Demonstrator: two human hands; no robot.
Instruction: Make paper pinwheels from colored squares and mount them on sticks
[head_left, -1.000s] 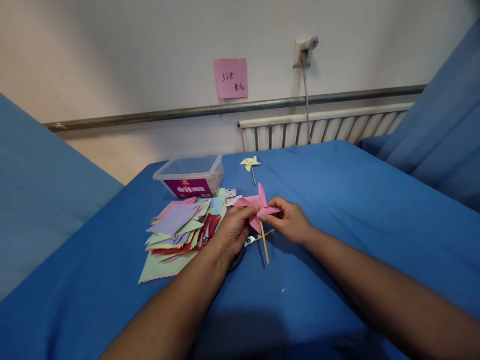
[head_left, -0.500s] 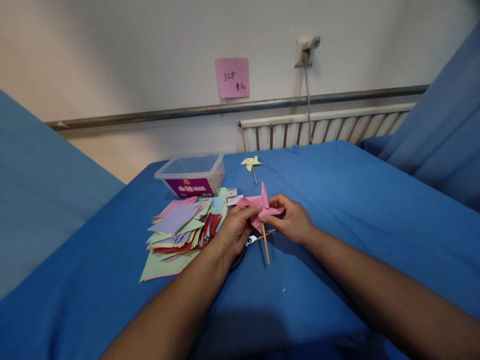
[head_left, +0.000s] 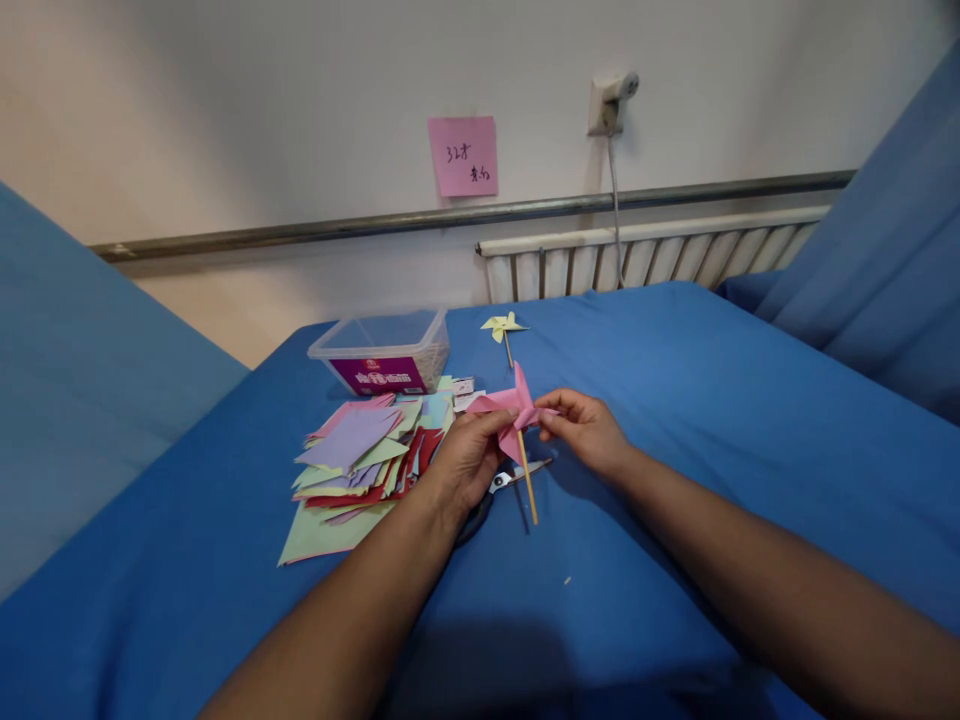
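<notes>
A: What's the setting?

B: A pale wall (head_left: 225, 120) at the far side, with a grey rail (head_left: 375, 225) running along it and a white ribbed radiator (head_left: 645, 255) below it on the right. In front is a broad surface (head_left: 675, 420) under smooth blue cloth.

A: And on the surface?

B: Left of centre lies a loose fan of paper squares (head_left: 360, 455), thin and flat, in green, lilac, red and pink. Just beyond it stands a clear plastic box (head_left: 382, 350), rectangular, with a purple label. To the right of the box lies a small yellow pinwheel (head_left: 504, 327).

A: Where are the hands?

B: They meet near the middle, just right of the paper. The left hand (head_left: 469, 460) is curled, with thumb and fingers closed on the left vane of a pink pinwheel (head_left: 514, 408). The right hand (head_left: 589, 432), just beside it, pinches the right vane tip between thumb and forefinger, its other fingers loosely bent.

A: So the pinwheel sits between them?

B: Yes, held above the cloth, its folded paper vanes pointed and creased. Its thin wooden stick (head_left: 527, 485) slants down toward the near side. I can't tell whether its end touches the cloth.

A: Anything smaller?

B: Scissors (head_left: 501, 481) with metal blades lie under the left hand, mostly hidden. On the wall are a square pink note (head_left: 463, 155) with handwriting and a white socket (head_left: 609, 100) with a cord.
</notes>
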